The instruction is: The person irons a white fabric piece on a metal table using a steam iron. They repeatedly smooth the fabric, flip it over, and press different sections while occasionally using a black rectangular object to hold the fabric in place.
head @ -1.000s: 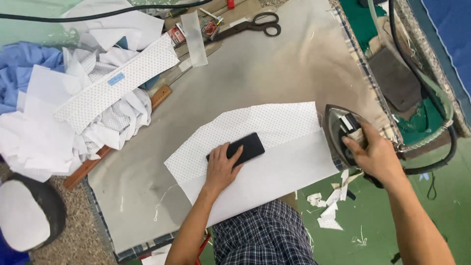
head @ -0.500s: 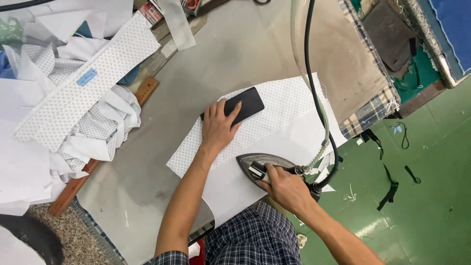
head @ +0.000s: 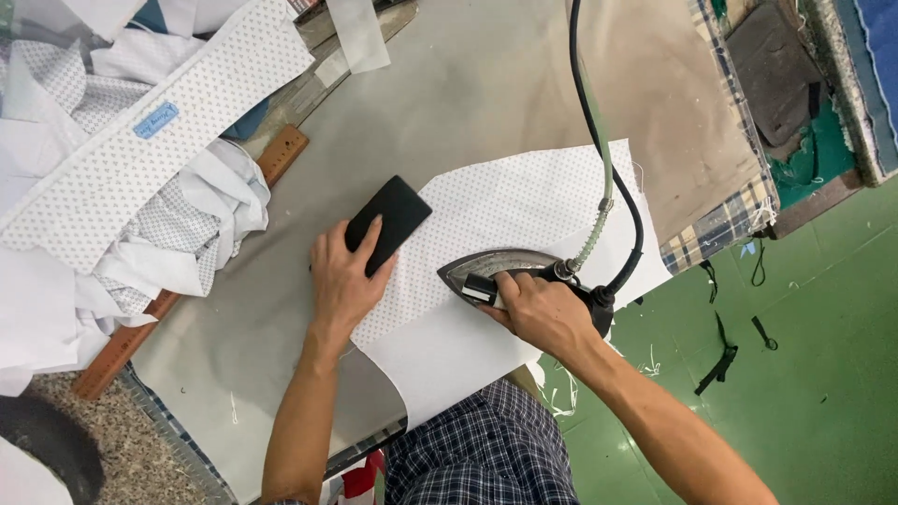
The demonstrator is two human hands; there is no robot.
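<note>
Right hand (head: 541, 313) grips iron (head: 510, 271) — left hand (head: 342, 281) on block (head: 388, 223).

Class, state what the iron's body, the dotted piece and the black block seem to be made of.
Iron: grey metal with a dull sheen, likely steel or aluminium. Dotted piece: thin woven cloth, lying limp and flat. Black block: matte, hard-edged, perhaps plastic or rubber; unclear.

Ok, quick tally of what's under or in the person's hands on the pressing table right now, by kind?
Steam iron, gripped by the right hand: 1
Black flat block, under the left hand: 1
Dotted white fabric piece being pressed: 1
Hoses or cords running up from the iron: 2
Total: 5
</note>
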